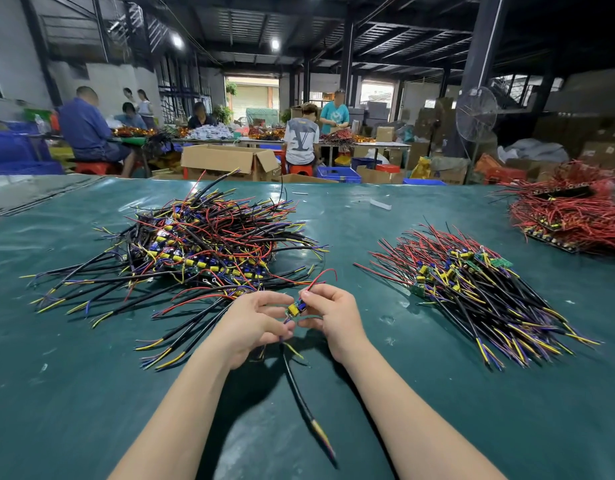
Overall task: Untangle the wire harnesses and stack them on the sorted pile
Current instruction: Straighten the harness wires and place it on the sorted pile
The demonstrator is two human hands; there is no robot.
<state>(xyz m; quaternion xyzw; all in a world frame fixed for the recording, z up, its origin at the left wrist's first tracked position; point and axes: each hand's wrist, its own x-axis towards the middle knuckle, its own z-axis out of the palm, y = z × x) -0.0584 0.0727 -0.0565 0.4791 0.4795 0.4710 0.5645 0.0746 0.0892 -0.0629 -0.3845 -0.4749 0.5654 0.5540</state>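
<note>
Green-covered tabletop [91, 393] in a workshop; tangled pile [195, 240] of wire harnesses at left, sorted pile [472, 292] at right, well apart; between them, nearer the viewer, left hand [250, 323] and right hand [333, 313] meet; each grip is closed in a fingertip pinch on the same harness [294, 309], at its small board with a yellow component; its black lead trails toward the viewer.

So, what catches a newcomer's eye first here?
A tangled heap of black, red and yellow wires fills the left of the green table. Right of it lies the sorted pile, all fanned one way. Near centre, the left hand and right hand pinch one harness.
</note>
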